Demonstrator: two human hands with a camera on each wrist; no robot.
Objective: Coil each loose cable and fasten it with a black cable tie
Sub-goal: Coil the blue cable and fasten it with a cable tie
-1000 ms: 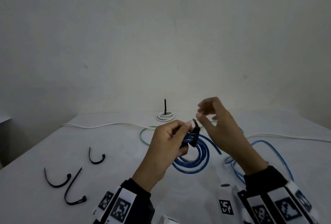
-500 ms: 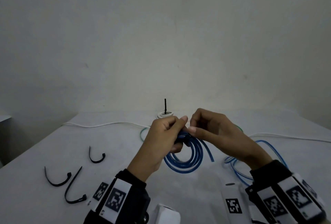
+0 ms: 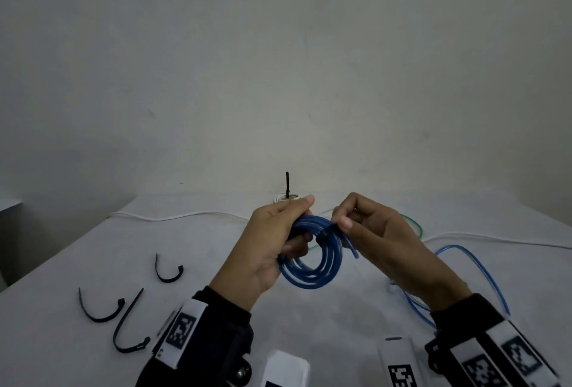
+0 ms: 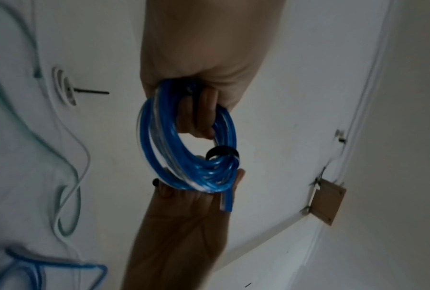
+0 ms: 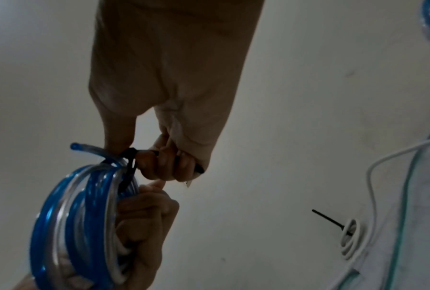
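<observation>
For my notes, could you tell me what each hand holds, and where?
Left hand grips the coiled blue cable by its side; right hand pinches the black cable tie's tail.

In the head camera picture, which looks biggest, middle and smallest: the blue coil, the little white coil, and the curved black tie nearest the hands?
1. Blue plastic cable coil, though nearest the camera.
2. Curved black plastic cable tie.
3. Small white cable coil, farthest away and partly hidden.

The scene is lit dimly and evenly; no light source is seen, and only soft shadows are cast on the table. Straight edges are bent by wide-angle distortion, most strongly in both wrist views. The wrist pictures are darker, grainy and softened by blur. Faint highlights are caught on the blue coil. The wall is rendered grey and murky.
</observation>
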